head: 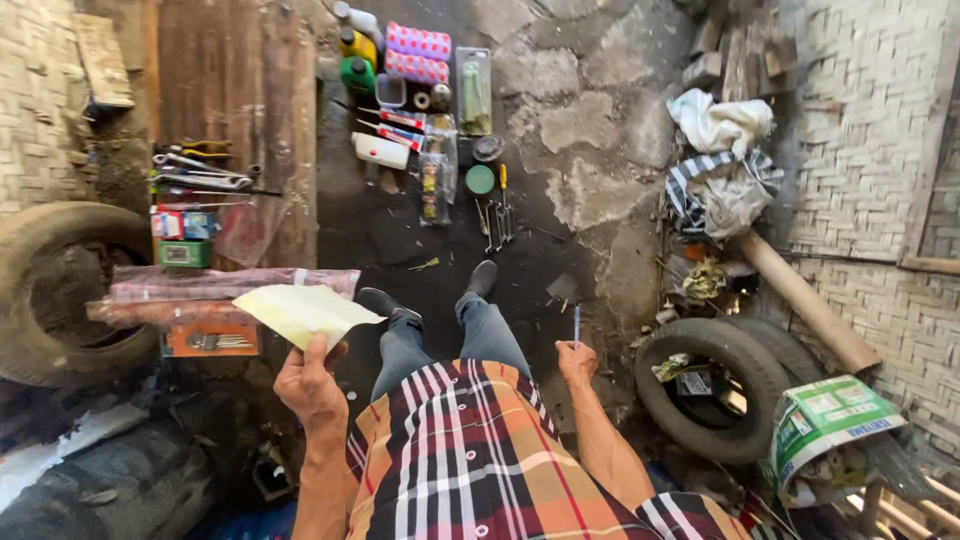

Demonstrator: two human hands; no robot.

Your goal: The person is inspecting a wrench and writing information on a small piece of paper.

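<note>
Yellow paper (pixel 305 312): 1, left hand (pixel 310 385) | pen (pixel 577 326): 1, right hand (pixel 577 362)

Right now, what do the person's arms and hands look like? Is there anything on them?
Both hands, the left hand and the right hand, are bare: no gloves. The forearms are bare too. The checked shirt, orange, dark red and white, has short sleeves. I see no watch.

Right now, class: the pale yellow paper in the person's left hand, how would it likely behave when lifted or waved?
The yellow paper looks thin and probably very light. Pinched at one edge by the left hand, it stands out with a slight bend, so it would likely flop or flutter. The right hand holds only a pen.
</note>
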